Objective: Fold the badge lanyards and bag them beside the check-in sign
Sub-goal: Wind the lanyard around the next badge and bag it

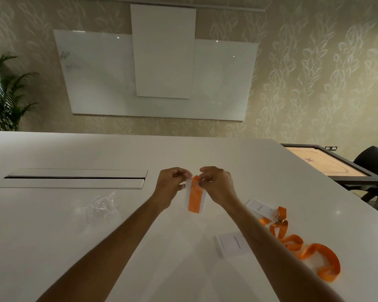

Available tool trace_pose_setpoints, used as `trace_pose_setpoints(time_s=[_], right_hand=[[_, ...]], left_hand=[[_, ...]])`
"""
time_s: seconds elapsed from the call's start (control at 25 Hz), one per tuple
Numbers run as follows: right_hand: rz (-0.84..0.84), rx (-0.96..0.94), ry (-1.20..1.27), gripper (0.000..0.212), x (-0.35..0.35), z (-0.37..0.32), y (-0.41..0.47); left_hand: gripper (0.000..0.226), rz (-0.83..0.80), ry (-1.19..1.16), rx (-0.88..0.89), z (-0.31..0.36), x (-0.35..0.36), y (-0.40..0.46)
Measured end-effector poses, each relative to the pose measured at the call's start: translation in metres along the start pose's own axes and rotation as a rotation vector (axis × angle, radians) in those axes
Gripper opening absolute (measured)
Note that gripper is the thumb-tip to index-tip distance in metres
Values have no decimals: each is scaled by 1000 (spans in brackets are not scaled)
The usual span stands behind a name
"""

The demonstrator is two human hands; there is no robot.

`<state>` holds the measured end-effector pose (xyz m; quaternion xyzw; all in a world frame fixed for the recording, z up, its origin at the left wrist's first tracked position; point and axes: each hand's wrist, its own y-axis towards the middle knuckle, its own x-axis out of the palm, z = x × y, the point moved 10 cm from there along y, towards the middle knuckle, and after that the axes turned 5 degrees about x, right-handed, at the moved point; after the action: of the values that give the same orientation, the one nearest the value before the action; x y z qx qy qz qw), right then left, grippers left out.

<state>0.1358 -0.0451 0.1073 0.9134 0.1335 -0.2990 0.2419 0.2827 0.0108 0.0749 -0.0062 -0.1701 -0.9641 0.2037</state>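
Both forearms reach out over the white tabletop (pixel 52 214). Left hand (pixel 170 184) and right hand (pixel 216 184) pinch the top of a folded orange lanyard with white badge (pixel 194 196), held above the tabletop. Clear bags (pixel 100 208) lie left; a loose orange lanyard (pixel 310 249) and a white card (pixel 232 245) lie right.

Folded orange lanyard (pixel 194 197) between 2 hands

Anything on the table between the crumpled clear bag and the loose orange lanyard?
In the head view, between the clear bag and the loose lanyard, both forearms cross the table, and a white card lies just left of the lanyard.
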Motion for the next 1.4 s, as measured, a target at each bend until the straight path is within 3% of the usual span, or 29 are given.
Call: trace_pose_setpoints(time_s=[0.36, 0.68, 0.96, 1.2, 1.4], right_hand=[[-159, 23, 14, 20, 16, 11, -6], [-178, -17, -53, 10, 19, 12, -15], [-138, -56, 11, 26, 13, 7, -15], [-128, -114, 71, 27, 14, -9, -16], [-155, -76, 143, 26, 18, -17, -17]], left_hand=[[31, 115, 98, 8, 2, -8, -3], [25, 179, 75, 2, 6, -15, -14], [15, 166, -23, -22, 12, -20, -24], [9, 114, -9, -138, 6, -25, -39], [22, 259, 87, -60, 16, -44, -50]])
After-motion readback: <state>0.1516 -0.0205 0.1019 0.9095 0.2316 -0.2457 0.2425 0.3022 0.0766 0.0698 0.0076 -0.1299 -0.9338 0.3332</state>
